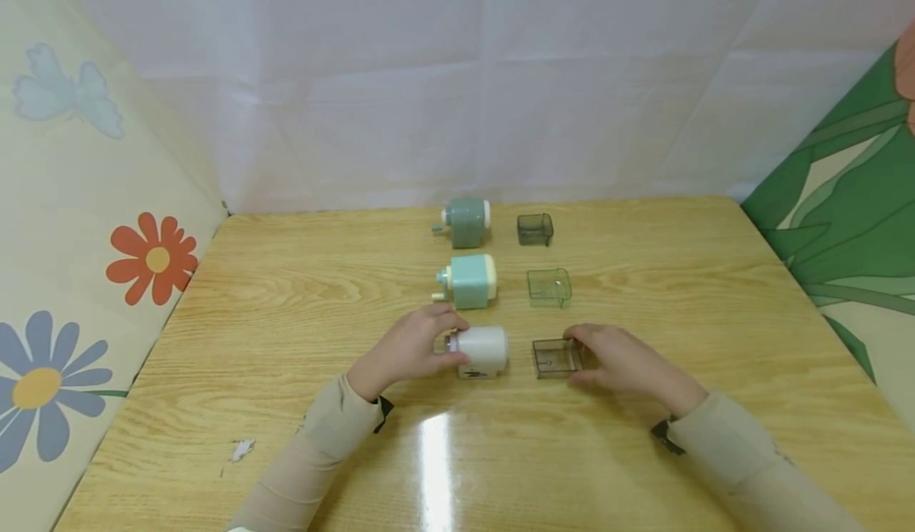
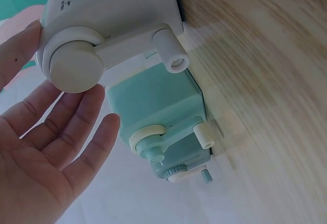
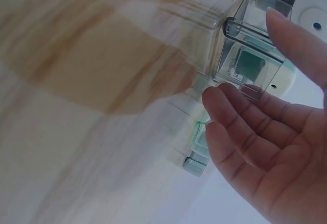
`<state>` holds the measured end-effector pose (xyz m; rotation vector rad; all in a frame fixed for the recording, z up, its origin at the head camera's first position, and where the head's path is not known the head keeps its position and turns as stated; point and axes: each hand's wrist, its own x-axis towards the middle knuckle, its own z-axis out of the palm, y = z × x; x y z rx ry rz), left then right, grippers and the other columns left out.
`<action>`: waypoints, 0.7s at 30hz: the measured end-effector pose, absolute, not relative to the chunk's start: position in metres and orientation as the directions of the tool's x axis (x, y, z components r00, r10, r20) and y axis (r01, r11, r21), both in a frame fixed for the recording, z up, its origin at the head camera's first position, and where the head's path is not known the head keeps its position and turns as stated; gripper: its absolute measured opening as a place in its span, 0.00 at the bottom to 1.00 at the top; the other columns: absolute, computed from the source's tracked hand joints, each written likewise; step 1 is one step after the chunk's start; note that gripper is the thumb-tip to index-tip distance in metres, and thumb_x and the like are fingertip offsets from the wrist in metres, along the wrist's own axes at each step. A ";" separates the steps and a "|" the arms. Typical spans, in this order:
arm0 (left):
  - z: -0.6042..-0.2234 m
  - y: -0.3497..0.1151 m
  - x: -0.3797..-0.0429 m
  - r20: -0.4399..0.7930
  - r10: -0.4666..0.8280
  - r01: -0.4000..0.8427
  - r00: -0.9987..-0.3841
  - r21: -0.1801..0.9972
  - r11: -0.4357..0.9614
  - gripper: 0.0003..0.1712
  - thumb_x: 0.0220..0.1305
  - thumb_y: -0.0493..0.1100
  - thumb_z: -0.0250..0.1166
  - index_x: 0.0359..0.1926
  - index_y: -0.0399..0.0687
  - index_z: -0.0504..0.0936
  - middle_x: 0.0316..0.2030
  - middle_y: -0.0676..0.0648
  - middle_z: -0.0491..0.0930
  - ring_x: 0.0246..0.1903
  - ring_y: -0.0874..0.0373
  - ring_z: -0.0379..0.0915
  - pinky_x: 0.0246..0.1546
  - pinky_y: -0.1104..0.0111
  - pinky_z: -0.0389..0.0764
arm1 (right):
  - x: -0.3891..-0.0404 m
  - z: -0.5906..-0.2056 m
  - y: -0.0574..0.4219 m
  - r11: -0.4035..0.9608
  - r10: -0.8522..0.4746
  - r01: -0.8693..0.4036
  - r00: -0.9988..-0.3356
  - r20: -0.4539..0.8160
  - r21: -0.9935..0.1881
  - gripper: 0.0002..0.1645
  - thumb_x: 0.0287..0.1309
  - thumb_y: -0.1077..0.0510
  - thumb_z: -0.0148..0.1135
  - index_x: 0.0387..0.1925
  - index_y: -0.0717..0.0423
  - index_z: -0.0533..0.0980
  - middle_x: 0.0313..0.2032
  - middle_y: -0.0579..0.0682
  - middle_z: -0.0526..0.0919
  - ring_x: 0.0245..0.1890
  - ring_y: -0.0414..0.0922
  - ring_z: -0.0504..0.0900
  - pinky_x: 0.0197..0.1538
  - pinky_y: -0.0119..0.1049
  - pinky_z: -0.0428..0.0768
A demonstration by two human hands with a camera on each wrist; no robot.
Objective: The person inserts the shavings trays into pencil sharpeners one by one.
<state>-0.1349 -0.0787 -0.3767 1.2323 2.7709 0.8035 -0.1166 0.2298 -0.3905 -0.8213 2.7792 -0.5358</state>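
A white crank pencil sharpener lies nearest me in a column of sharpeners. My left hand holds its crank end, thumb on the near side and fingers on the far side. In the left wrist view the crank handle points past the fingers. Just right of the sharpener is a smoky see-through shavings drawer, apart from the body. My right hand grips its right end between thumb and fingers; in the right wrist view the thumb overlaps the drawer's edge.
Behind stand a light teal sharpener and a dark green one. To their right sit a green-tinted drawer and a dark drawer. A white cloth hangs behind the wooden table, with painted panels at both sides.
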 end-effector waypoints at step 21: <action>-0.376 -0.079 -0.135 0.193 0.697 0.690 -0.691 0.463 0.556 0.21 0.50 0.47 0.71 0.43 0.40 0.80 0.41 0.45 0.79 0.38 0.56 0.75 0.38 0.69 0.78 | -0.116 -0.394 0.232 0.760 -0.584 -0.525 -0.810 -0.049 -0.383 0.34 0.42 0.54 0.72 0.48 0.71 0.72 0.44 0.63 0.79 0.43 0.56 0.78 0.48 0.50 0.77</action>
